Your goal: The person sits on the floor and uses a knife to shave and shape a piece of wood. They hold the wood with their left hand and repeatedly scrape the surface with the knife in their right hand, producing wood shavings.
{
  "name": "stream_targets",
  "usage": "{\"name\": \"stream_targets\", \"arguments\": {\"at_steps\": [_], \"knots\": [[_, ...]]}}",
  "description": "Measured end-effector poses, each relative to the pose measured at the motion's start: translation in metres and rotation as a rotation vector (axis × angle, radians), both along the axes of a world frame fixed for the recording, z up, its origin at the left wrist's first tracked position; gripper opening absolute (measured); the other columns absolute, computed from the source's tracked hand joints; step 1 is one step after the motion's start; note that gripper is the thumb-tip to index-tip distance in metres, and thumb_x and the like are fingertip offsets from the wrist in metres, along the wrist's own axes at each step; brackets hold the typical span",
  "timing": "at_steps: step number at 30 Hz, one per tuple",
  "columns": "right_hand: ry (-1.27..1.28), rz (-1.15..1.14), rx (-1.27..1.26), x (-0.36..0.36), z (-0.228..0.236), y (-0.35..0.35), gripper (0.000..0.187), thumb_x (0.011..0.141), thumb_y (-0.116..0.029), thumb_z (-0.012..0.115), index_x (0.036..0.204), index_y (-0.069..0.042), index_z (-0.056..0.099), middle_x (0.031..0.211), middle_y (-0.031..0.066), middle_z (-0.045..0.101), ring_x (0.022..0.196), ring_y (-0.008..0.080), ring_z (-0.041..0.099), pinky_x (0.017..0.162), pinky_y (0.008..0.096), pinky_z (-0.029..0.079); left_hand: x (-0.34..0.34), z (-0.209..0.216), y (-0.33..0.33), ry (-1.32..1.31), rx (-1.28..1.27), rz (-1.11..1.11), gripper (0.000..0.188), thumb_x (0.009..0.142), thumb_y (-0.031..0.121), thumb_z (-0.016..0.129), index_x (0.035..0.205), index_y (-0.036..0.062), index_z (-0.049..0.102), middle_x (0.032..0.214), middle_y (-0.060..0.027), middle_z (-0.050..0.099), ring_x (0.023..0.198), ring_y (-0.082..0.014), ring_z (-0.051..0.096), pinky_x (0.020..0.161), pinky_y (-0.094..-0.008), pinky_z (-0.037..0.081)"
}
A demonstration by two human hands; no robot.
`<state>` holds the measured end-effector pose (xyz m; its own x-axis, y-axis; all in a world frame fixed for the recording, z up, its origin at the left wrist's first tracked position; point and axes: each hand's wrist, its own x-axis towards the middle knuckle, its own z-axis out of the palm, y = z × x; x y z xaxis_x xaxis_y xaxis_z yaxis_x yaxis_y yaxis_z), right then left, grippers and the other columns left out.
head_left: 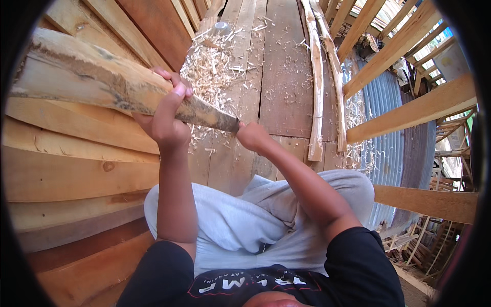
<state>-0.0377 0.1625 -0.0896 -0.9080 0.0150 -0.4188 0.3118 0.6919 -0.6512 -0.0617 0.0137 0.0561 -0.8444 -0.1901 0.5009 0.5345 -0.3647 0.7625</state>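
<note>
A long rough wooden plank (87,77) with bark along one edge slants from the upper left down to the middle. My left hand (166,115) is wrapped around it near its lower part. My right hand (251,135) is closed at the plank's narrow lower tip (227,123), touching its end. Both forearms reach up from my lap, over grey trousers (230,220).
Stacked sawn boards (66,174) fill the left side. A plank floor (281,77) ahead is strewn with wood shavings (209,66). Thin bark strips (317,92) lie on the floor. On the right stand timber rails (409,110) and corrugated metal sheet (388,148).
</note>
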Motion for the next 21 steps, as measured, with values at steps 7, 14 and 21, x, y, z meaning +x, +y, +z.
{"name": "stream_targets", "arguments": {"at_steps": [7,14,21], "knots": [[-0.104,0.006,-0.062,-0.007,0.005,-0.004,0.055,0.101,-0.035,0.033,0.103,0.011,0.065,0.109,0.0336,0.062,0.108,0.0464,0.059,0.093,0.0502,0.045,-0.002,-0.001,0.004,0.016,0.018,0.087,0.03,0.072,-0.004,0.056,0.102,0.0006,0.049,0.075,-0.009,0.049,0.068,-0.0202,0.051,0.069,-0.0348,0.043],[-0.119,0.055,-0.036,-0.002,0.019,0.002,0.055,0.1,-0.034,0.037,0.103,0.014,0.063,0.108,0.0359,0.061,0.105,0.0483,0.059,0.092,0.0501,0.046,-0.002,-0.006,-0.015,0.005,0.029,-0.081,0.03,0.072,-0.003,0.054,0.102,0.0011,0.048,0.075,-0.0088,0.048,0.068,-0.0197,0.049,0.069,-0.0345,0.043],[-0.057,-0.001,-0.046,-0.007,-0.006,0.008,0.059,0.099,-0.037,0.039,0.104,0.018,0.06,0.107,0.0399,0.059,0.102,0.0515,0.059,0.09,0.051,0.047,-0.007,-0.003,-0.004,0.045,-0.032,-0.068,0.029,0.072,-0.004,0.055,0.101,0.0003,0.048,0.074,-0.0092,0.049,0.068,-0.0193,0.05,0.068,-0.0342,0.044]]}}
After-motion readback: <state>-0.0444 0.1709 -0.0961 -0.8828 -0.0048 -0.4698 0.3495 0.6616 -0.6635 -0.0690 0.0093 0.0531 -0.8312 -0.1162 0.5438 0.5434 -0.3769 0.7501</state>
